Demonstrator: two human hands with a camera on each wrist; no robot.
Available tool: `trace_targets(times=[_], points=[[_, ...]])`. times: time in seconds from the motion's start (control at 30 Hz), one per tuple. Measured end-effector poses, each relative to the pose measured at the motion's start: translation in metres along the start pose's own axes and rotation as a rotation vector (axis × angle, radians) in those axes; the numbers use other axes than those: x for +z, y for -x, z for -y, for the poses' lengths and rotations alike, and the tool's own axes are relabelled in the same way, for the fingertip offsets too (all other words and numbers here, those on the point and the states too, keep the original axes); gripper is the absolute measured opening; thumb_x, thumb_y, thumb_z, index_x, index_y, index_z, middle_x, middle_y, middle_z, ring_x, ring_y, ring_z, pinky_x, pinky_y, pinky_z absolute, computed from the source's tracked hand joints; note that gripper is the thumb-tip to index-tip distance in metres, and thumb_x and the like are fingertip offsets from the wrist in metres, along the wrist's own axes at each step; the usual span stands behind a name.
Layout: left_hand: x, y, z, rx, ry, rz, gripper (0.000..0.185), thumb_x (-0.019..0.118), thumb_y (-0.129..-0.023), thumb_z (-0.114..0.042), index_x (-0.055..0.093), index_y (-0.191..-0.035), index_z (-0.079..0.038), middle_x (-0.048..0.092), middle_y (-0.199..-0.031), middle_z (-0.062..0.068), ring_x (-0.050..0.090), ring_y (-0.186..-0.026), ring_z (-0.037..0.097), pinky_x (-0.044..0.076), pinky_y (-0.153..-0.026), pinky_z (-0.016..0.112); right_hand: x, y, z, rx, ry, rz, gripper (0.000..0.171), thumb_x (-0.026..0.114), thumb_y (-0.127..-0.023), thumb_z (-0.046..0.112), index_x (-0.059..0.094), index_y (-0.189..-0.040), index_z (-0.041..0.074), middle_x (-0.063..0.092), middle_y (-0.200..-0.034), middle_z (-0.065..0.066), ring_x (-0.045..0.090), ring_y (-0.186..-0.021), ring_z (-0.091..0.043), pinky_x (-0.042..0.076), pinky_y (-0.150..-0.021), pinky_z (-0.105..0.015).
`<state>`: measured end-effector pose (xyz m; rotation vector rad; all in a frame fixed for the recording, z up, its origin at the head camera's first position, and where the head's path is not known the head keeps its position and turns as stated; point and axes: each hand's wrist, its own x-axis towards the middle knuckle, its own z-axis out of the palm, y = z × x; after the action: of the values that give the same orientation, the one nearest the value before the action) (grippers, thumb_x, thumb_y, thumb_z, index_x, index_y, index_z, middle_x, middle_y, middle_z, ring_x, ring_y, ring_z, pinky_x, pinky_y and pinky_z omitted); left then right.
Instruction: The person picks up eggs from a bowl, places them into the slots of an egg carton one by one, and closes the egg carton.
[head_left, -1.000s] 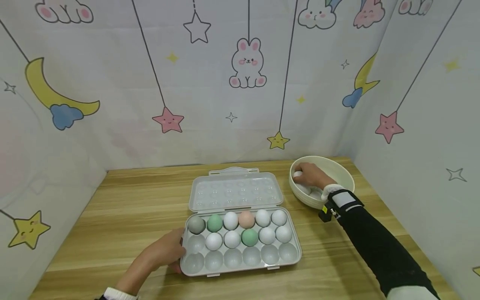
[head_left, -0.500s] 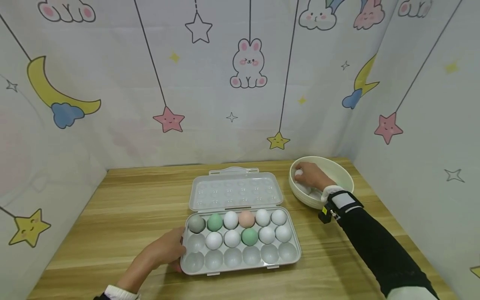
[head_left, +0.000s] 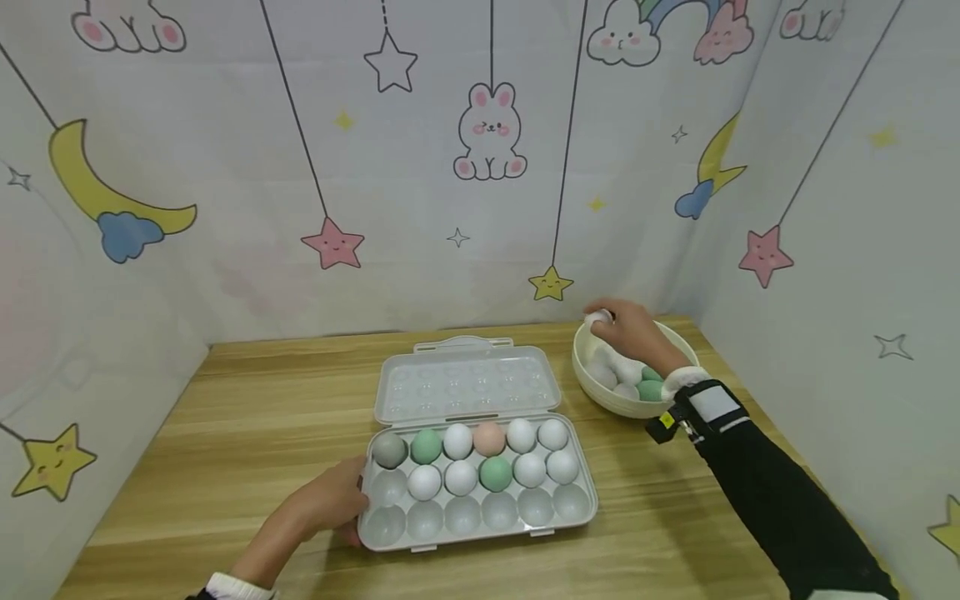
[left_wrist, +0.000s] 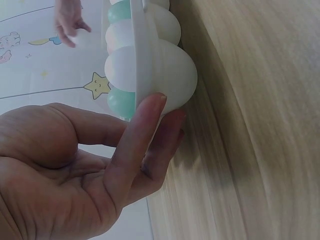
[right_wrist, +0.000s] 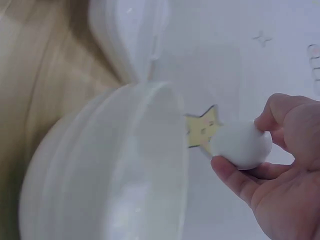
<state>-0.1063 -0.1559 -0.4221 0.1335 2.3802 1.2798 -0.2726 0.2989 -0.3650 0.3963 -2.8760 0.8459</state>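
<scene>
Now, in the head view, the right hand (head_left: 632, 332) has lifted a white egg (head_left: 599, 317) out of the bowl (head_left: 613, 402), so it seems free to move, though not yet in the egg carton (head_left: 461, 515) at left. Left wrist: the left hand (left_wrist: 95, 170) pinches the egg carton's edge. Right wrist: thumb and fingers clamp the white egg.

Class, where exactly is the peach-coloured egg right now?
In the head view, the peach egg sits in the carton's back row, fourth from the left, between two white eggs.

Left fingers (left_wrist: 134, 147) against the pale egg tray (left_wrist: 175, 75)
</scene>
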Motion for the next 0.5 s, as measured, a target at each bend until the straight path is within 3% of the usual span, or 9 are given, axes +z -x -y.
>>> trace_targets(times=[0.33,0.5], points=[[0.0,-0.002,0.001,0.002,0.001,0.004,0.04,0.049,-0.075,0.02,0.053,-0.114,0.012,0.062,-0.09,0.017,0.066,-0.069,0.028,0.064,-0.051,0.041,-0.025,0.021,0.067,-0.111,-0.17,-0.023,0.036,0.067,-0.094,0.008,0.064,-0.13,0.003,0.063,-0.13,-0.021,0.065,-0.101,-0.034,0.058,-0.086,-0.044],[-0.001,-0.001,0.0,0.017,0.0,0.011,0.04,0.049,-0.075,0.02,0.053,-0.114,0.013,0.062,-0.089,0.017,0.066,-0.068,0.028,0.063,-0.051,0.042,-0.022,0.031,0.105,-0.255,-0.216,-0.038,0.032,0.071,-0.092,0.001,0.067,-0.124,0.001,0.064,-0.129,-0.018,0.064,-0.103,-0.032,0.06,-0.085,-0.044]])
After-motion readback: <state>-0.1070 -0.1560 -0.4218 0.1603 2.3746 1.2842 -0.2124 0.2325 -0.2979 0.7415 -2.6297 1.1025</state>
